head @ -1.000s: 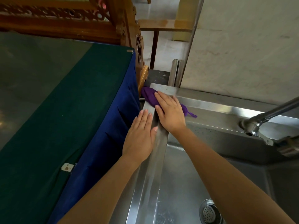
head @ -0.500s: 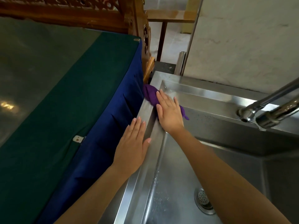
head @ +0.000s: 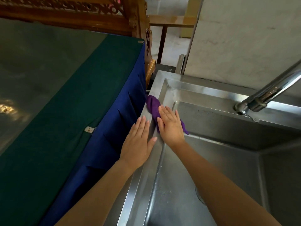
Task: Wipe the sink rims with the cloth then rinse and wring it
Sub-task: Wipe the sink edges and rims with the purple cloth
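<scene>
Covering most of the purple cloth (head: 153, 105) on the sink rim (head: 158, 85), flat-fingered right hand (head: 170, 126); left hand (head: 138, 142) flat beside it.

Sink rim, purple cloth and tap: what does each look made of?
Sink rim: likely stainless steel with a brushed finish; grey, with soft streaky reflections.
Purple cloth: soft fabric, possibly microfibre; matte and bunched into folds.
Tap: polished metal, probably chromed; sharp bright highlights.
</scene>
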`<state>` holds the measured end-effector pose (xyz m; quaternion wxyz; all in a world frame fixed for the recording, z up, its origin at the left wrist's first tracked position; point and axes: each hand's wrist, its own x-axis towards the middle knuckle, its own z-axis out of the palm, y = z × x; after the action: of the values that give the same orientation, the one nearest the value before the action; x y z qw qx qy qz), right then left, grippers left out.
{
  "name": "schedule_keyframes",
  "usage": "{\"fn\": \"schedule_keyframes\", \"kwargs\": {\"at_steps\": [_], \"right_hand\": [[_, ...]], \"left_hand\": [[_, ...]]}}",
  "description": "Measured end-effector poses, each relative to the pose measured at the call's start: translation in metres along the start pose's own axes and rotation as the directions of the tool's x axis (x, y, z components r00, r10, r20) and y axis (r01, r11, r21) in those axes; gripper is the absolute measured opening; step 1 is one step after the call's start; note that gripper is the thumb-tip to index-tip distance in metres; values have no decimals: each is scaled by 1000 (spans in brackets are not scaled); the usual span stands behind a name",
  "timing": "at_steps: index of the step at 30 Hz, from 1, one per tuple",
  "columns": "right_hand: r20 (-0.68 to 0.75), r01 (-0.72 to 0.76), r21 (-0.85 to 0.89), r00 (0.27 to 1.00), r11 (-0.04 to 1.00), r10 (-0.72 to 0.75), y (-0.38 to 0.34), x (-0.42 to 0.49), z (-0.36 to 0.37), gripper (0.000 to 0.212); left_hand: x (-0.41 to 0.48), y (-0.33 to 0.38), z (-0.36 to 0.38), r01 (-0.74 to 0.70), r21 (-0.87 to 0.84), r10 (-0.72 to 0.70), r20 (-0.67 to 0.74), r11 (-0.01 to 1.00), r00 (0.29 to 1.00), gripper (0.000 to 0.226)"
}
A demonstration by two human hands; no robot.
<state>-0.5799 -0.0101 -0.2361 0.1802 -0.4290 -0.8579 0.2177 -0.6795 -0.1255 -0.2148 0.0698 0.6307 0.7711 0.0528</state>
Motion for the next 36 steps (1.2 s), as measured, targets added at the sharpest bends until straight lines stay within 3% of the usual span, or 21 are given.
{"fn": "schedule_keyframes", "kwargs": {"at_steps": [4,8,14,25,31,36], "right_hand": [[-51,-7,72,999,997,11,-14,-38,10,54],[2,-5,51,1000,999,5,-15,-49,9,60],[3,-9,16,1000,1000,9,-8,-36,8,46],[23,-83,-86,996,993,85,18,44,-9,46],[-43,-52,-318,998,947,40,33,91,-25,40],[-84,-66,-263,995,963,45,45,111,-28,36]], "left_hand": [[-21,-1,0,-16,-38,16,7,999,1000,82],[-27,-2,2,-19,1,19,-4,1000,1000,79],[-28,1,3,-2,55,4,-31,999,1000,74],[-27,-1,5,-17,74,19,-24,997,1000,77],[-26,-1,4,-12,62,13,-6,998,1000,76],[-26,-1,7,-3,67,4,-18,998,1000,74]]}}
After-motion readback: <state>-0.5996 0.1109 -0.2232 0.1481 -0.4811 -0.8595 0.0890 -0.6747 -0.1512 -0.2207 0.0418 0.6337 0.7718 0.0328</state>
